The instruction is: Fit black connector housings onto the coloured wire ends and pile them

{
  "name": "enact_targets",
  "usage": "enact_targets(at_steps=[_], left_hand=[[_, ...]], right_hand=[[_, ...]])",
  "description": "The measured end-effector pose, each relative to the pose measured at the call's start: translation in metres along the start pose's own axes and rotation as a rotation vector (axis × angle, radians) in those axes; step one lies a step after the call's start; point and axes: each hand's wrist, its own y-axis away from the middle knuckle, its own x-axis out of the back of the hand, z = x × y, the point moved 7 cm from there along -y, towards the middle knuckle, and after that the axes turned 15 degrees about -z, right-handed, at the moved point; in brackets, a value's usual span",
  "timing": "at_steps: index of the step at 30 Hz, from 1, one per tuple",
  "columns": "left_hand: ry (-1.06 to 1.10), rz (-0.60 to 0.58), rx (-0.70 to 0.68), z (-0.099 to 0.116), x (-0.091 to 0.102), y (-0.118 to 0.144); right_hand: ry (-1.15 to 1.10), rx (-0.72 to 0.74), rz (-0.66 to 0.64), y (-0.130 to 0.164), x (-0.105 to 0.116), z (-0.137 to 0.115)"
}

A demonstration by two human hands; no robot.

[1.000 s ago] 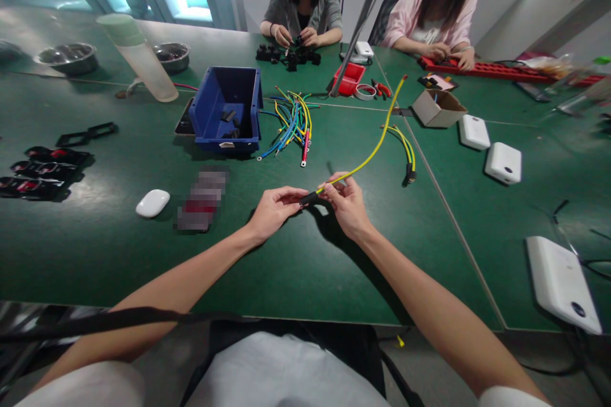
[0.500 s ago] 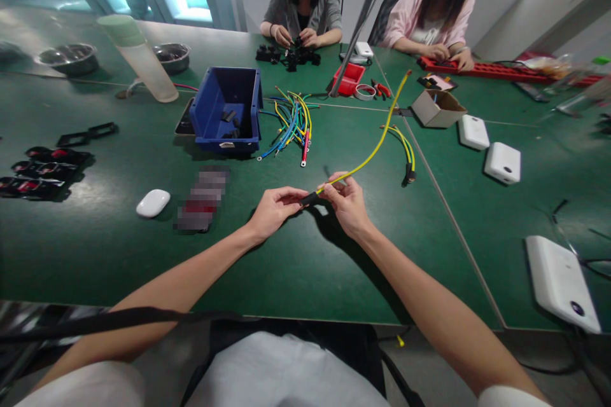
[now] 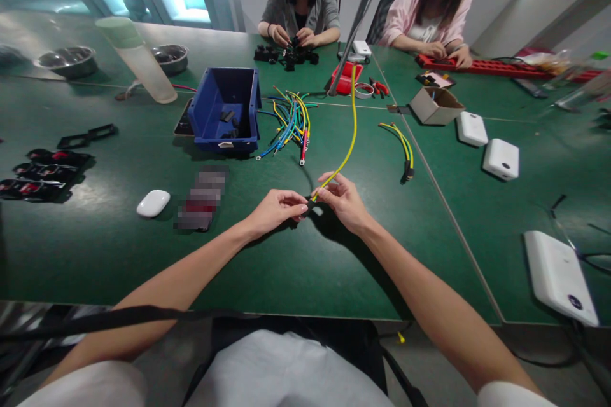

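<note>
My left hand (image 3: 273, 211) is closed, thumb and fingers pinching a black sleeve (image 3: 309, 205) at the near end of a yellow-green cable (image 3: 354, 124). Just above the sleeve, my right hand (image 3: 347, 205) pinches the cable itself. Its free end rises and curves away from me over the table. A few short yellow-green cables (image 3: 408, 151) with black sleeved ends lie to the right. Beyond my hands is a loose bundle of blue, yellow and green cables (image 3: 292, 119), with a red one bearing a ring terminal. The fingers partly cover the sleeve.
A blue bin (image 3: 203, 142) holding small black pieces (image 3: 228, 117) stands left of the bundle. Nearer me lie a phone (image 3: 203, 198) and a white case (image 3: 153, 203). White devices (image 3: 501, 159) and a small carton (image 3: 435, 107) are at right. Two people work across the table.
The cable's free end has swung left and now stands more upright. The sleeved end has tilted with it between my fingers, both hands staying in nearly the same place.
</note>
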Motion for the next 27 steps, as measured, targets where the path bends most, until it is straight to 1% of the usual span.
enact_targets(at_steps=[5, 12, 19, 27], left_hand=[[-0.036, -0.097, 0.046, -0.0026, -0.0044, -0.0005], [-0.04, -0.144, 0.063, -0.0026, -0.0065, 0.0], [-0.015, -0.131, 0.073, 0.0013, -0.0081, 0.0019], [0.017, -0.112, 0.076, 0.0023, -0.007, 0.0018]], right_hand=[[0.039, -0.024, -0.047, -0.0002, -0.0024, -0.001], [0.049, -0.031, -0.048, -0.0005, -0.0012, -0.0016], [0.051, -0.039, -0.054, -0.0006, -0.0021, -0.0029], [0.089, -0.04, -0.034, -0.0001, -0.0009, -0.0061]])
